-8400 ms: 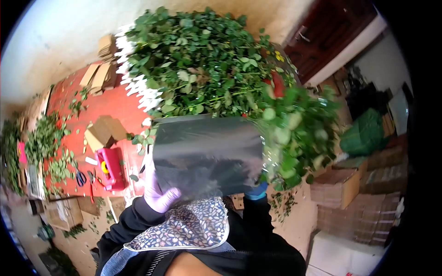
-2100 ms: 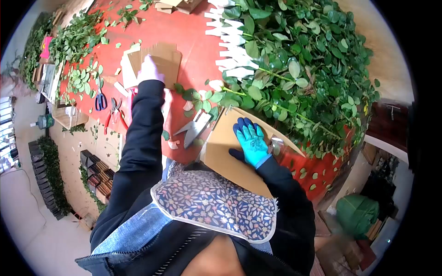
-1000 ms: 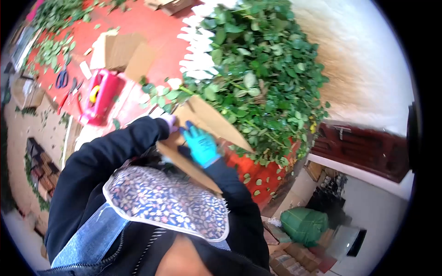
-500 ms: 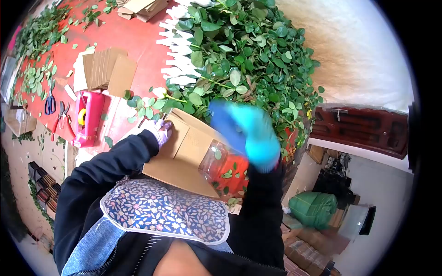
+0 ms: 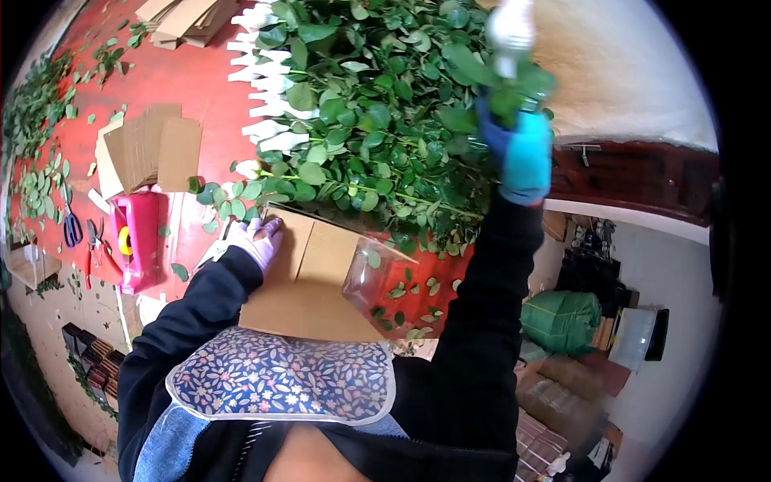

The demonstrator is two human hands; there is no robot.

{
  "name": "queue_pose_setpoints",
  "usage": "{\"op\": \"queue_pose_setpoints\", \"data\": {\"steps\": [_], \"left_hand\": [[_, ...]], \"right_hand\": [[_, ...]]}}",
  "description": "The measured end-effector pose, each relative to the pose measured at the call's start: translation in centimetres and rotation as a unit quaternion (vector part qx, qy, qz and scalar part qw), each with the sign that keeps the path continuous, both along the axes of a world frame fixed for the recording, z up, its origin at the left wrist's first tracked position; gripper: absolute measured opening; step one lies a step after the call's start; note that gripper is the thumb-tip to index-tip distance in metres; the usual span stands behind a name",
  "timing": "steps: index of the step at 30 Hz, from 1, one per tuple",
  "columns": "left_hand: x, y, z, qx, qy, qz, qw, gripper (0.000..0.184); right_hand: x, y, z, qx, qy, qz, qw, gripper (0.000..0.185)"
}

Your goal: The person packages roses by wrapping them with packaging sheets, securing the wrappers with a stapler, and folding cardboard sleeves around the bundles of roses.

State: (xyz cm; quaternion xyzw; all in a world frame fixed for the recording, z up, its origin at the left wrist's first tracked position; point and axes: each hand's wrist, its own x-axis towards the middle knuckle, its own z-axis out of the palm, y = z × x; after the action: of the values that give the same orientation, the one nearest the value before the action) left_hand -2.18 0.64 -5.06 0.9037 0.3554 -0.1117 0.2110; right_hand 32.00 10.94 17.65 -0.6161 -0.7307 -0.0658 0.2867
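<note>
My left hand (image 5: 259,241), in a pale purple glove, grips the left edge of an open cardboard box (image 5: 321,255) in front of my apron. My right hand (image 5: 518,153), in a teal and dark blue glove, is raised at the far right of the pile. It is closed round the leafy stem of a rose (image 5: 514,40), whose head is covered by a white sleeve. Below it lies a large pile of leafy rose stems (image 5: 385,120), with several white-sleeved heads (image 5: 273,88) lined up along its left side. Motion blurs the raised rose somewhat.
A pink tape dispenser (image 5: 138,245), red-handled pruning shears (image 5: 100,249) and dark blue scissors (image 5: 72,229) lie left on the red table (image 5: 213,92). Folded cardboard pieces (image 5: 152,149) lie beyond them. Clear plastic (image 5: 369,277) and loose leaves sit right of the box.
My right hand has moved up and to the right, and a rose with a white-sleeved head now shows in it. My left hand stays on the box. The whole view has shifted slightly.
</note>
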Motion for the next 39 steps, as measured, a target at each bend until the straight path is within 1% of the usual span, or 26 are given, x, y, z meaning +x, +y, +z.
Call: {"op": "queue_pose_setpoints", "data": {"steps": [2,4,5,6,7,8,9,11,12,14,16,18,19,20,22,24,26,27,28,30,32,34,35,36,38,39], "left_hand": [[-0.1,0.0,-0.4,0.009,0.009,-0.001,1.000,0.047],[-0.4,0.3,1.0,-0.009,0.024,-0.006,1.000,0.047],[-0.3,0.4,0.8,-0.022,0.025,-0.006,0.999,0.047],[-0.4,0.5,1.7,-0.014,0.025,-0.009,1.000,0.047],[-0.6,0.6,1.7,-0.018,0.026,-0.009,0.999,0.046],[-0.7,0.6,1.4,-0.020,0.027,-0.008,0.999,0.046],[-0.8,0.5,1.1,-0.020,0.028,-0.005,0.999,0.046],[-0.3,0.5,1.8,-0.024,0.041,-0.007,0.999,0.045],[0.0,0.5,1.9,-0.031,0.048,-0.003,0.998,0.045],[-0.1,0.3,1.4,-0.017,0.027,0.007,0.999,0.043],[-0.3,-0.2,0.1,0.017,0.003,0.014,1.000,0.042],[0.2,0.4,1.9,0.001,-0.002,0.023,1.000,0.041],[0.5,-0.1,2.3,-0.011,0.002,0.027,1.000,0.040],[0.4,-0.9,0.1,-0.002,-0.019,0.070,0.997,0.039],[0.4,-0.7,2.0,-0.008,-0.016,0.037,0.999,0.038],[0.7,-1.3,0.4,-0.028,-0.030,0.085,0.996,0.038],[0.6,-1.2,-0.3,-0.064,-0.034,0.130,0.989,0.038],[0.5,-1.2,-0.2,-0.051,-0.039,0.114,0.991,0.037],[0.4,-1.0,-0.2,-0.035,-0.043,0.098,0.994,0.035],[0.8,-1.2,-1.0,-0.044,-0.041,0.119,0.991,0.035],[1.0,-1.4,-1.1,-0.059,-0.038,0.144,0.987,0.035],[1.4,-0.7,2.4,-0.109,-0.018,0.192,0.975,0.037],[1.5,-0.6,2.4,-0.110,-0.017,0.192,0.975,0.037],[1.4,-0.5,2.2,-0.111,-0.001,0.177,0.978,0.038],[1.5,-0.5,2.3,-0.115,0.016,0.168,0.979,0.040],[1.4,-0.5,2.4,-0.097,0.017,0.133,0.986,0.041]], "right_hand": [[2.1,-1.0,1.5,0.049,0.041,-0.050,0.997,0.018],[3.0,-1.4,0.0,-0.002,0.044,0.005,0.999,0.013],[3.8,-1.0,-2.2,-0.029,-0.094,0.082,0.992,0.021],[-0.2,-1.6,-1.8,-0.043,-0.157,0.076,0.984,0.025],[-1.4,-0.7,-4.8,-0.111,-0.171,0.092,0.975,0.022],[-4.6,0.5,-5.4,-0.259,-0.221,0.058,0.938,0.018],[-5.3,1.9,-9.0,-0.236,-0.208,0.127,0.941,0.022],[-7.2,3.9,-14.7,-0.221,-0.194,0.130,0.947,0.039],[-7.9,4.6,-16.8,-0.327,-0.200,0.090,0.919,0.042],[-7.4,5.4,-19.6,-0.368,-0.196,0.070,0.906,0.042],[-6.4,5.0,-16.0,-0.375,-0.187,0.098,0.903,0.036],[-5.7,4.2,-10.2,-0.372,-0.170,0.080,0.909,0.026],[-4.9,3.4,-7.3,-0.332,-0.150,0.080,0.928,0.025],[-3.7,2.8,-4.4,-0.285,-0.130,0.080,0.946,0.023],[-0.9,0.7,0.8,-0.123,-0.136,0.083,0.980,0.026],[2.9,0.1,3.7,-0.065,-0.173,0.165,0.969,0.032],[2.8,0.3,2.3,-0.088,-0.119,0.052,0.988,0.026],[2.0,1.0,0.9,-0.167,0.060,0.039,0.983,0.026],[1.7,2.0,-1.2,-0.236,0.237,0.026,0.942,0.025],[0.2,3.2,-4.4,-0.143,0.108,0.086,0.980,0.027],[-0.2,3.7,-3.8,-0.178,0.102,0.084,0.975,0.029],[-1.3,3.8,-2.6,-0.159,0.073,0.077,0.982,0.030],[-2.5,3.3,-1.2,-0.251,0.124,-0.013,0.960,0.032],[-2.9,2.8,-0.6,-0.252,0.123,-0.012,0.960,0.032],[-3.5,2.4,0.1,-0.256,-0.029,0.098,0.961,0.034],[-3.9,2.4,-1.0,-0.166,-0.091,0.221,0.957,0.035]]}}
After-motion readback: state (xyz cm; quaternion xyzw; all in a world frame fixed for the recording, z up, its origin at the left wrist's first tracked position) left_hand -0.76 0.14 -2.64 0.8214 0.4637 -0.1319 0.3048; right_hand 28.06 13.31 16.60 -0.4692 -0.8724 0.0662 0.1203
